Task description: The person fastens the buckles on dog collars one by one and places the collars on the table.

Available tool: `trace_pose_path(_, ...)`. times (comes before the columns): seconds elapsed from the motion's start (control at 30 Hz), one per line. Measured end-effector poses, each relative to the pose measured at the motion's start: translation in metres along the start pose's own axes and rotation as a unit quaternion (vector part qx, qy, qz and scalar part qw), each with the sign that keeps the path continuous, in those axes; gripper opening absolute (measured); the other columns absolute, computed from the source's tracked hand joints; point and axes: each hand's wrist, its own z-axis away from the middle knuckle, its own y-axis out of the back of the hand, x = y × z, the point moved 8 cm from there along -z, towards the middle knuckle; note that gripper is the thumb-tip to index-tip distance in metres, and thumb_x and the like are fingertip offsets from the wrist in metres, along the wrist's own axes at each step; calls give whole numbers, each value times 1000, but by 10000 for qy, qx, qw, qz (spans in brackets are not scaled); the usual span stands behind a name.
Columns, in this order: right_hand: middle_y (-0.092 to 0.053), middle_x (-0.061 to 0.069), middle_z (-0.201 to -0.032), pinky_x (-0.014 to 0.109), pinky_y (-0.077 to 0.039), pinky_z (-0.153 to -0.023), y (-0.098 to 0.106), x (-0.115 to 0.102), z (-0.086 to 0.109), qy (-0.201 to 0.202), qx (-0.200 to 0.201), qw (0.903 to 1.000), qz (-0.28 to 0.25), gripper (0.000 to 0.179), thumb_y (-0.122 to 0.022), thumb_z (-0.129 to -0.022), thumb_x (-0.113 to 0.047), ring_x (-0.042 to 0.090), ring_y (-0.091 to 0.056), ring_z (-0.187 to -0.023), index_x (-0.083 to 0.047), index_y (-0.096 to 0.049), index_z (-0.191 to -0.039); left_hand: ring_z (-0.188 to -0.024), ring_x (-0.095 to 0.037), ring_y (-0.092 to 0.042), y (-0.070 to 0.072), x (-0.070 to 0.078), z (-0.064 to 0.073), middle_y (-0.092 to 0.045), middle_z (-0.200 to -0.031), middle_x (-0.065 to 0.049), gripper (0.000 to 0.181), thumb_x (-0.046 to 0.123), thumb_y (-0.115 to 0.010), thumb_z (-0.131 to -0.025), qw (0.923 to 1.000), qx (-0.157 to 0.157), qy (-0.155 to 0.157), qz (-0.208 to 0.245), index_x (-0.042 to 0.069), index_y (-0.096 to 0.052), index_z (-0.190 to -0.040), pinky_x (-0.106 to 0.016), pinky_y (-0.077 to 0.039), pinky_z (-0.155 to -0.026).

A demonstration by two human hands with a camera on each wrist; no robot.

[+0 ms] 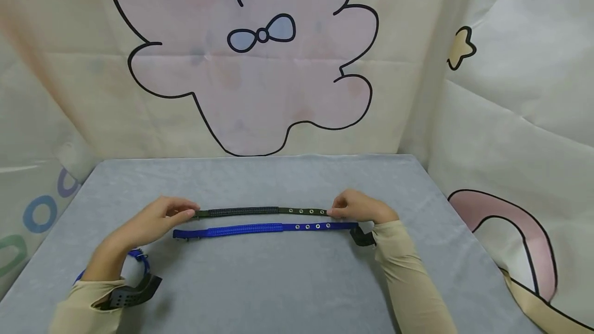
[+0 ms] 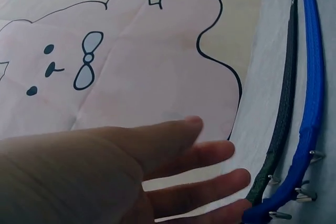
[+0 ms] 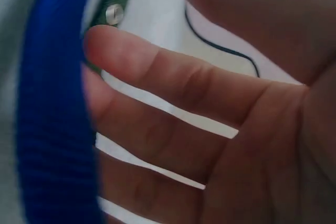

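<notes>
Two pet collars lie stretched out side by side on the grey table. The dark green collar (image 1: 243, 212) is the farther one, with metal eyelets along its right part. Nearer to me is the blue collar (image 1: 245, 230), also with eyelets on the right. My left hand (image 1: 155, 220) is at the green collar's left end, fingers nearly straight and thumb apart from them in the left wrist view. At the green collar's right end, my right hand (image 1: 359, 207) touches the strap with its fingertips (image 3: 118, 51); the blue collar partly hides them in the right wrist view.
Another blue collar (image 1: 141, 255), looped, lies under my left forearm, partly hidden by it. Dark straps hang at both wrists. The grey-covered table (image 1: 260, 287) is backed by a cloth (image 1: 278, 86) printed with a pink cartoon animal, and a pale printed sheet (image 1: 524, 117) stands at the right.
</notes>
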Motion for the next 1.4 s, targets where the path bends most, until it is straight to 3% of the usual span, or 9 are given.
trace_pose_path(0.13,-51,-8,-63,24,-35,-56,-7,7,-5,-37,-206,9998,11,28,-70,-95,-24,7,-42,-58,-2,-71,-77,-109,-33,-67,-4,-11,0,-72,-118,-18,35,24,-58,-104,9987,-145,258,-411,-3,-68,-123,-53,-55,-89)
trace_pose_path(0.33,-66,0,-71,25,-43,-61,-8,21,-3,-429,-298,9986,-82,12,-80,-86,-9,8,-51,-63,-2,-71,-82,-99,-28,-69,-10,-25,-2,-73,-106,-12,26,14,-66,-97,9953,-512,533,-620,-3,-70,-117,-46,-56,-82)
trace_pose_path(0.47,-71,6,-77,24,-45,-62,-6,21,-3,-322,-335,9988,-178,10,-79,-85,-5,7,-55,-65,1,-72,-89,-96,-25,-68,-13,-29,-2,-74,-104,-11,22,6,-71,-92,9942,-658,566,-640,-1,-72,-113,-43,-56,-79)
trace_pose_path(0.63,-68,4,-74,24,-46,-61,8,13,-5,88,287,9993,-215,8,-75,-89,-6,7,-54,-65,2,-72,-89,-93,-25,-69,-14,-28,-3,-76,-103,-12,18,1,-74,-88,9940,-654,446,-753,-1,-75,-105,-41,-57,-78)
trace_pose_path(0.8,-58,-2,-67,24,-41,-54,19,13,-2,77,831,9964,-140,14,-71,-92,-7,9,-48,-59,-2,-70,-79,-93,-25,-66,-20,-30,-4,-72,-101,-11,27,5,-79,-84,9932,-763,574,-661,0,-73,-110,-43,-56,-78)
trace_pose_path(0.9,-60,2,-65,24,-39,-52,21,12,-1,4,963,9952,-176,18,-67,-95,-10,12,-51,-58,-3,-67,-79,-87,-24,-64,-26,-31,-4,-69,-96,-10,30,2,-72,-88,9922,-850,686,-605,0,-69,-117,-40,-53,-73)
trace_pose_path(1.07,-67,18,-70,26,-39,-51,28,9,0,-50,1300,9909,-356,20,-58,-102,-14,22,-59,-60,2,-68,-96,-74,-17,-54,-26,-29,-5,-65,-91,-9,27,0,-60,-92,9935,-604,699,-659,-1,-68,-118,-35,-43,-69)
trace_pose_path(1.2,-65,23,-75,27,-40,-51,34,5,2,85,1595,9854,-588,24,-51,-106,-12,17,-53,-58,5,-67,-109,-84,-16,-56,-17,-22,-7,-69,-101,-9,16,5,-67,-92,9956,-177,387,-836,3,-71,-108,-34,-47,-73)
trace_pose_path(1.4,-62,22,-78,32,-50,-59,33,-3,3,604,1635,9786,-1092,23,-52,-106,-13,18,-57,-63,5,-67,-105,-79,-15,-55,-5,-16,-4,-70,-95,-5,14,8,-76,-89,9970,288,249,-677,3,-73,-101,-27,-47,-66)
